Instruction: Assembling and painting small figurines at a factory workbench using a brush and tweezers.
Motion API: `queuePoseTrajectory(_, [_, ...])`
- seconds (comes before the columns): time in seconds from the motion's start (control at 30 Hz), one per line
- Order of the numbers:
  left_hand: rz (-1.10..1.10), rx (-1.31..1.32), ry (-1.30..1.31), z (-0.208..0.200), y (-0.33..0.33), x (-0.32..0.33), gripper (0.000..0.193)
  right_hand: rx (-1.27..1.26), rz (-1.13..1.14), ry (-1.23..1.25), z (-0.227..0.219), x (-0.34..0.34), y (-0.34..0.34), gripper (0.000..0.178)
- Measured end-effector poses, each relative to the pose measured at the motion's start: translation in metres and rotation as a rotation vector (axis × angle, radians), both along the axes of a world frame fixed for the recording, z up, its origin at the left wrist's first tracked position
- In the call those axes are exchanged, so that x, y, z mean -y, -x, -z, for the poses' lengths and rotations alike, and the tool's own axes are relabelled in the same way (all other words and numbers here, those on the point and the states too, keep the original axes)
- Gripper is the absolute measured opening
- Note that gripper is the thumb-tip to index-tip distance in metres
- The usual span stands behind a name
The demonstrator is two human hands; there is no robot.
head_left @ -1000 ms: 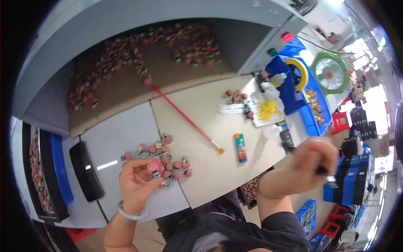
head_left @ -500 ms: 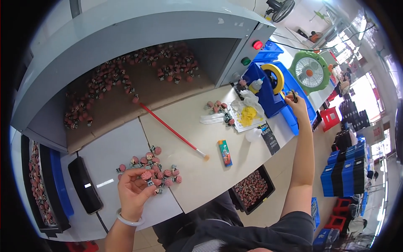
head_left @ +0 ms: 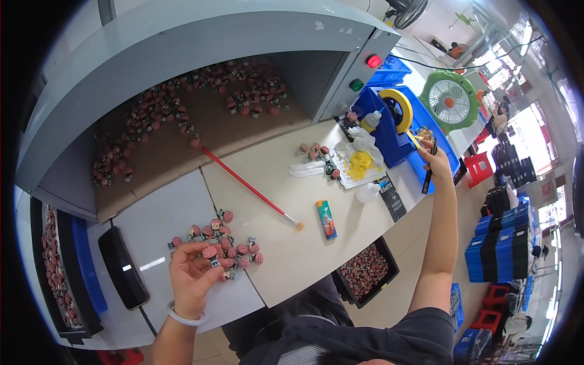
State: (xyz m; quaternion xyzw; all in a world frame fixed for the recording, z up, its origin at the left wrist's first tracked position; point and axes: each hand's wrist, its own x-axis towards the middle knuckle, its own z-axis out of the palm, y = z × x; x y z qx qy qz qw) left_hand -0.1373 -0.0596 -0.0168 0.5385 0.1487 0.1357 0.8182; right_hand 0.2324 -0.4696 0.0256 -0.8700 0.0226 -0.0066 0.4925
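Observation:
My left hand [head_left: 191, 280], with a pale bangle on its wrist, pinches a small pink-haired figurine [head_left: 210, 252] between thumb and fingers. Similar figurines [head_left: 226, 243] lie in a loose cluster on the white tabletop right behind it. Far to the right, my outstretched right hand [head_left: 439, 164] grips a slim black tool [head_left: 427, 180] whose exact kind I cannot make out. That hand is over the edge of a blue tray [head_left: 453, 159] holding small pieces [head_left: 424, 132], close to a yellow tape roll [head_left: 398, 112].
A grey oven-like box [head_left: 201, 42] with many figurines inside fills the back. A red-handled brush [head_left: 249, 188], a green-and-orange box [head_left: 326, 219] and yellow putty [head_left: 360, 164] lie mid-table. A black phone [head_left: 123, 267] is at left; a green fan [head_left: 449, 102] stands far right.
My right hand has shifted slightly nearer to me, and the black tool in it has turned, now pointing down toward me. My left hand keeps the figurine in nearly the same place.

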Motion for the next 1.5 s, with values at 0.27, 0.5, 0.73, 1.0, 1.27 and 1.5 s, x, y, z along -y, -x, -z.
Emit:
queuePoseTrajectory(0.27, [0.009, -0.02, 0.013, -0.001, 0.004, 0.0, 0.042, 0.58, -0.09, 0.975, 0.017, 0.032, -0.014, 0.019])
queuePoseTrajectory(0.5, [-0.036, 0.145, -0.44, 0.005, -0.009, 0.015, 0.036, 0.24, -0.627, -0.306, -0.045, -0.118, 0.179, 0.048])
queuePoseTrajectory(0.73, [-0.069, 0.029, -0.907, -0.007, -0.002, 0.012, 0.039, -0.237, -1.135, -0.216, 0.002, -0.255, 0.25, 0.049])
queuePoseTrajectory(1.0, [0.025, 0.318, -1.03, -0.004, 0.009, 0.006, 0.034, -0.368, -1.177, -0.174, 0.01, -0.262, 0.25, 0.042])
queuePoseTrajectory(1.27, [-0.042, 0.427, -1.03, -0.012, 0.007, 0.018, 0.046, -0.971, -1.228, -0.759, 0.023, -0.237, 0.266, 0.046])
queuePoseTrajectory(1.5, [0.43, -0.185, -0.66, -0.032, 0.122, 0.009, 0.026, -0.001, -0.68, -0.682, -0.024, -0.122, 0.207, 0.027])
